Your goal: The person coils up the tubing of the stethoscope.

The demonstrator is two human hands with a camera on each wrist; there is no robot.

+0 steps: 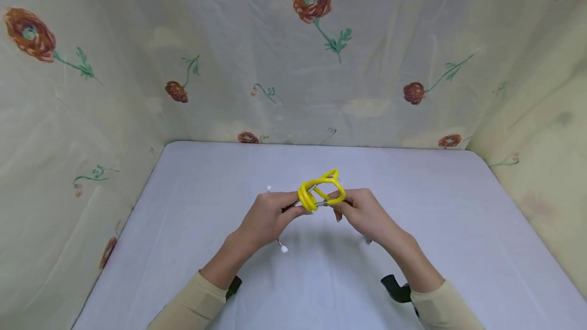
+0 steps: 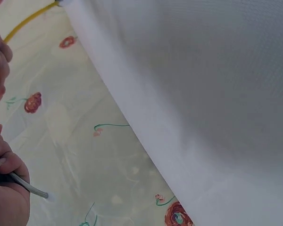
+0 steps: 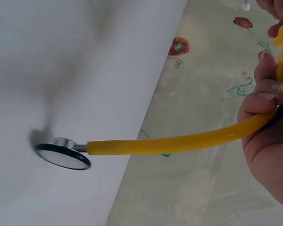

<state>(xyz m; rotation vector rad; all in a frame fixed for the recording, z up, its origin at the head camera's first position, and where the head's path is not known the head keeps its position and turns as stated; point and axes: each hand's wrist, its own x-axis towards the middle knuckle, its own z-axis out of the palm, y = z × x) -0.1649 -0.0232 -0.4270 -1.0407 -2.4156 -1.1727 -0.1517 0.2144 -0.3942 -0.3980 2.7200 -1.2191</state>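
A stethoscope (image 1: 308,197) with yellow tubing is held up between both hands above the table. My left hand (image 1: 268,218) grips its metal ear tubes, where the yellow tube is looped round them. One white eartip (image 1: 284,249) sticks out below that hand, another behind it. My right hand (image 1: 369,215) holds the tubing beside the loop, fingers curled round it in the right wrist view. From there a length of yellow tube (image 3: 179,146) runs out to the round chest piece (image 3: 63,157), which hangs over the table. In the left wrist view the left hand (image 2: 7,188) shows only partly.
A white-covered table (image 1: 220,172) lies under the hands. Cream curtains (image 1: 275,55) with a flower print hang behind it and at both sides. Dark wrist mounts (image 1: 396,289) are worn by the sleeves.
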